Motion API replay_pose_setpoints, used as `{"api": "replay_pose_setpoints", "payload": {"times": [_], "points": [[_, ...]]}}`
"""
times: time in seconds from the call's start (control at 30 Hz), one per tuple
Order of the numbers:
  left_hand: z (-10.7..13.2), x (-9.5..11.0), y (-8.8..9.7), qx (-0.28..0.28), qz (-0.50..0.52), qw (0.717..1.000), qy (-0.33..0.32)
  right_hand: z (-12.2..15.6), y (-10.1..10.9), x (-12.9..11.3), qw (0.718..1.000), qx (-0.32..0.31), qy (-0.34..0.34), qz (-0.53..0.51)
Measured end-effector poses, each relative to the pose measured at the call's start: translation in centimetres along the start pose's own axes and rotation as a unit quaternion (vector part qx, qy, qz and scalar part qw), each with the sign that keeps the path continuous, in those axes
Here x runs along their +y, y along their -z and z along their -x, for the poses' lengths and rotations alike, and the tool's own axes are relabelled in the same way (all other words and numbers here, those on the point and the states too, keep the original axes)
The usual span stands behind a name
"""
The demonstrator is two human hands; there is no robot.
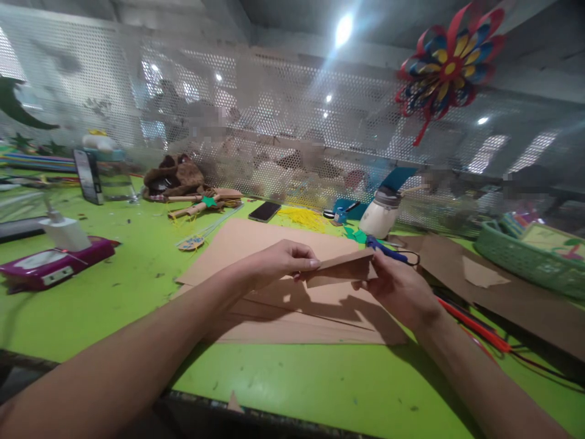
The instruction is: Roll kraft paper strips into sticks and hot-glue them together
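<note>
Between my two hands is a small folded piece of brown cardboard [340, 268], held just above several large brown paper sheets [256, 241]. My left hand [290, 259] pinches its left end between thumb and fingers. At the other end, my right hand [397, 283] grips it with the thumb below and the fingers at the upper corner. The sheets lie stacked on the green table, partly in the shadow of my hands. Right behind my right hand lies a dark blue tool [390, 250] with a looped cord, its kind unclear.
A purple power strip [59, 262] with a white charger stands at left. A phone [265, 211], yellow shreds [301, 218] and a white jar [381, 213] sit at the back. At right are a green basket [525, 250], dark cardboard [525, 299] and a red-orange tool [475, 323] with a cord.
</note>
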State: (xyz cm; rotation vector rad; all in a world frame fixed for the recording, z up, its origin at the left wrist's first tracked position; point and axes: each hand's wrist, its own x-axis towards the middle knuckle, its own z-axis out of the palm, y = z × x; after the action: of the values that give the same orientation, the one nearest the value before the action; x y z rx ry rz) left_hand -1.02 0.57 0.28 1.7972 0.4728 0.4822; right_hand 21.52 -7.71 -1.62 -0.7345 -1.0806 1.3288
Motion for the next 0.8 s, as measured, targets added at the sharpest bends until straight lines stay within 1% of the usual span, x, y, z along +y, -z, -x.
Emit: {"api": "replay_pose_setpoints", "payload": {"times": [0.07, 0.17, 0.23, 0.3, 0.4, 0.47, 0.53, 0.6, 0.7, 0.77, 0.8], "points": [[0.0, 0.1, -0.1, -0.007, 0.04, 0.999, 0.008, 0.1, -0.2, 0.2, 1.0, -0.009, -0.006, 0.018], [0.1, 0.1, -0.6, -0.042, 0.12, 0.991, 0.031, 0.7, -0.9, 0.4, 0.999, -0.021, -0.019, 0.038], [0.2, -0.1, -1.1, -0.073, 0.153, 0.984, 0.046, 1.2, -1.5, 0.5, 0.998, -0.038, -0.009, 0.047], [0.2, -0.3, -1.7, -0.102, 0.183, 0.976, 0.061, 1.6, -1.9, 0.4, 0.995, -0.071, 0.013, 0.069], [0.2, -0.5, -2.5, -0.122, 0.227, 0.963, 0.079, 1.9, -2.3, 0.1, 0.987, -0.093, 0.04, 0.121], [0.2, -0.6, -2.9, -0.138, 0.245, 0.957, 0.071, 1.9, -2.6, -0.1, 0.983, -0.101, 0.053, 0.142], [0.2, -0.8, -3.5, -0.163, 0.252, 0.952, 0.052, 1.9, -2.9, -0.2, 0.979, -0.114, 0.072, 0.151], [0.3, -1.0, -3.9, -0.173, 0.259, 0.95, 0.035, 1.8, -3.0, -0.1, 0.977, -0.119, 0.079, 0.157], [0.3, -1.4, -4.0, -0.161, 0.255, 0.952, 0.052, 1.6, -2.5, 0.2, 0.98, -0.079, 0.07, 0.167], [0.2, -1.3, -3.4, -0.143, 0.198, 0.967, 0.071, 1.3, -1.8, 0.4, 0.98, -0.048, 0.052, 0.188], [0.1, -1.2, -2.9, -0.128, 0.145, 0.978, 0.071, 1.1, -1.4, 0.3, 0.976, -0.042, 0.037, 0.209]]}}
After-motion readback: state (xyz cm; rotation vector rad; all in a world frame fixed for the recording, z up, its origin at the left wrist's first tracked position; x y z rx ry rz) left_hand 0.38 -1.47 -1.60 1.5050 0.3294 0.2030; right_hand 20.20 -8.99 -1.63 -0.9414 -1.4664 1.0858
